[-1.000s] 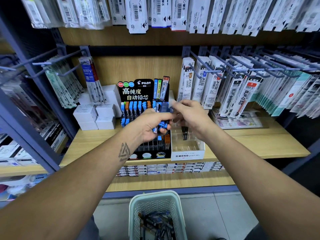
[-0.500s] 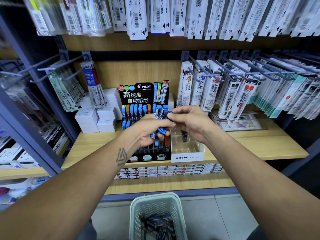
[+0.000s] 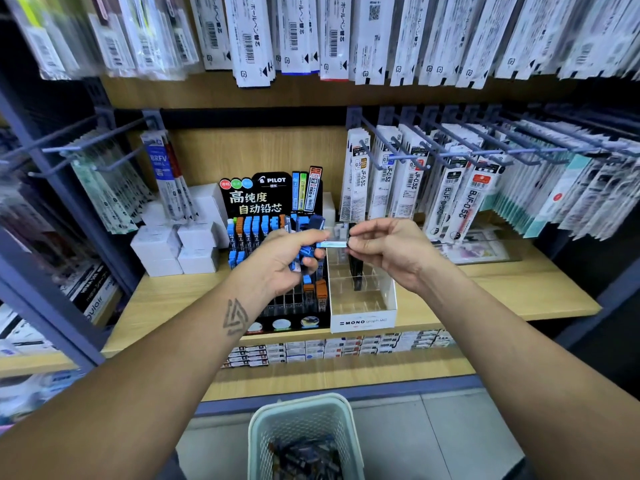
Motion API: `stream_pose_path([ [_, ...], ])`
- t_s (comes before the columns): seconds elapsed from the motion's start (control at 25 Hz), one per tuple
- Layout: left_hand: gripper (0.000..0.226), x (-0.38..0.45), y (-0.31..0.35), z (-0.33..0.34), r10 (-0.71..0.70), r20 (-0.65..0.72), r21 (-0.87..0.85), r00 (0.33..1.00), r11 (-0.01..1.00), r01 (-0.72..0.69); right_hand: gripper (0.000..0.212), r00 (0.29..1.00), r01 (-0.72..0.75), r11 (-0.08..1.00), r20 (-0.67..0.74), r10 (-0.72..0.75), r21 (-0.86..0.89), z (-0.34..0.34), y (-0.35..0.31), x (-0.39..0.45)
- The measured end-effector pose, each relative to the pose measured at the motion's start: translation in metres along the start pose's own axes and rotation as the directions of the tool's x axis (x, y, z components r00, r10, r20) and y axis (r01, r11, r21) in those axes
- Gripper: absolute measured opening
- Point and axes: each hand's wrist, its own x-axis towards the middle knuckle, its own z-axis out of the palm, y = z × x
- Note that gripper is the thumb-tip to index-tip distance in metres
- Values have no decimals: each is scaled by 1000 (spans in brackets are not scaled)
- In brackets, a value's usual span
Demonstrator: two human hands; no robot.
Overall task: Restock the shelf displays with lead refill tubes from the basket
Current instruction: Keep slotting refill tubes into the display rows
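My left hand (image 3: 284,261) grips a bundle of blue-capped lead refill tubes (image 3: 304,258) in front of the black Pilot display (image 3: 273,199). My right hand (image 3: 384,251) pinches one light blue tube (image 3: 332,244) by its end, held level between the two hands. Under my right hand stands the white Mono display box (image 3: 363,320) with clear compartments and one black tube (image 3: 355,271) upright in it. The pale green basket (image 3: 332,410) on the floor below holds several more tubes (image 3: 304,459).
White boxes (image 3: 173,247) are stacked left of the Pilot display. Refill packs hang on metal pegs (image 3: 450,157) at the right and left and from the shelf above. The wooden shelf (image 3: 519,289) runs right of the Mono box. Small boxes line the lower shelf (image 3: 329,348).
My right hand has drawn one light blue tube out of the bundle and moved a little to the right; my left hand still holds the rest.
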Motion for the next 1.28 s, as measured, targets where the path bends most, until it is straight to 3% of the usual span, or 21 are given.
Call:
stream_pose_path([
  [0.12,35,3,-3,6,30,-5,44,1000,999,-30,23,994,41,974,106,-17,-224,0,2,-4],
  [0.32,17,8,-6,12,19,-6,50,1000,999,-19,14,974,137,882,223,-38,-451,-2,-2,-4],
  [0.6,13,3,11,-8,34,-27,-10,999,999,-34,9,991,128,915,78,-107,-382,9,-5,-2],
  [0.84,12,-8,41,-52,80,-85,7,993,997,-79,30,972,211,909,175,-156,-361,63,-6,8],
  [1.04,13,-18,55,-86,96,-122,60,988,994,-89,20,953,297,812,209,-220,-503,96,8,22],
  [1.28,10,-21,63,-115,86,-166,120,982,991,-66,9,923,374,569,235,-305,-732,120,17,35],
])
